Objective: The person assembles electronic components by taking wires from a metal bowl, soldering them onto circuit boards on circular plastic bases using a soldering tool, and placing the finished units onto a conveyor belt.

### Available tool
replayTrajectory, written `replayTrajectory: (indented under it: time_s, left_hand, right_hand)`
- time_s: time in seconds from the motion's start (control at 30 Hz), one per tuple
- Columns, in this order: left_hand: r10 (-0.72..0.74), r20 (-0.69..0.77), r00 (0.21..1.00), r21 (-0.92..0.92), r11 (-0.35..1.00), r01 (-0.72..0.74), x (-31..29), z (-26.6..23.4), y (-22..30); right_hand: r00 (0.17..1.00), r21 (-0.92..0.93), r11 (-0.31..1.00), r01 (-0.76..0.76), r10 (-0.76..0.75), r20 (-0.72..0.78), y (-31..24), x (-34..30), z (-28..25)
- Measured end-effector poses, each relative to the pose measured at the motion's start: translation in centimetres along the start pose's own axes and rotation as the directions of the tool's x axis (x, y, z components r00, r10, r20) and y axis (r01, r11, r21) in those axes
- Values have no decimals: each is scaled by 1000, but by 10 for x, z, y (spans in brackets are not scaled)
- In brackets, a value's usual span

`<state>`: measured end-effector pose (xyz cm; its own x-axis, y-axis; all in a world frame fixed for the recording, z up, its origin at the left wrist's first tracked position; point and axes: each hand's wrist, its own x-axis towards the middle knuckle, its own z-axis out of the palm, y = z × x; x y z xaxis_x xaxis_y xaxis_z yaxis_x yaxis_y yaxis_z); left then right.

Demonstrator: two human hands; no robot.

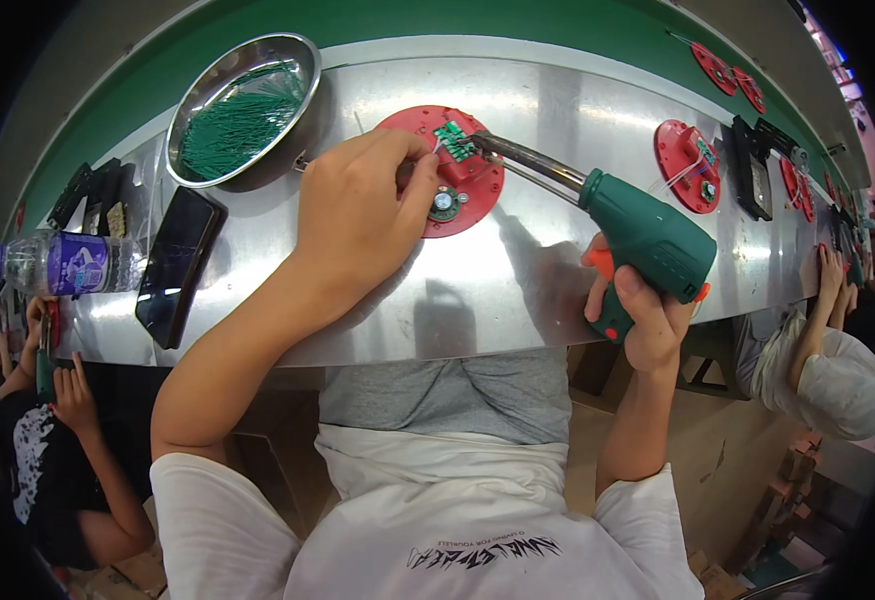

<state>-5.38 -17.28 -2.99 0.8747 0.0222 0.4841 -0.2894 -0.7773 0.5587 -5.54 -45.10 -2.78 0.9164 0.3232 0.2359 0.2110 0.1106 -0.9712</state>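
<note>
A red plastic disc (482, 190) lies on the shiny metal bench in front of me, carrying a small green circuit board (452, 140) and a round part with a pale centre (443, 203). My left hand (352, 205) reaches over the disc's left side, its thumb and fingers pinched on a thin white wire (438, 147) at the board. In my right hand (652, 320) is a green soldering gun (647, 230), gripped by its handle with fingers at the orange trigger. The gun's long metal tip meets the board, close to my left fingertips. My left palm is hidden.
A steel bowl (314, 75) of cut green wires stands back left. Nearer lie a black phone (182, 265) and a plastic bottle (72, 262). Another wired red disc (672, 165) and a black case (750, 170) are to the right. Other people work at both sides.
</note>
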Motion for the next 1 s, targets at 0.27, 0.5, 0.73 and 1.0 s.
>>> replayTrajectory:
  time_s: [0.27,0.5,0.73,1.0]
  left_hand:
    - [18,68,998,1,1000,-18,0,-7,-4]
    - [-27,24,999,-112,993,30,16,-46,5]
    - [522,-254,814,117,852,-510,11,-37,15]
    - [189,16,982,136,972,-189,-1,-6,17]
  right_hand:
    - [998,11,999,-51,51,-40,-1,-3,-3]
    - [999,-18,999,-32,32,-14,4,-14,-17]
    - [999,-63,997,47,-47,13,3,-9,-11]
    - [997,-152,986,61,-54,54,-1,0,-14]
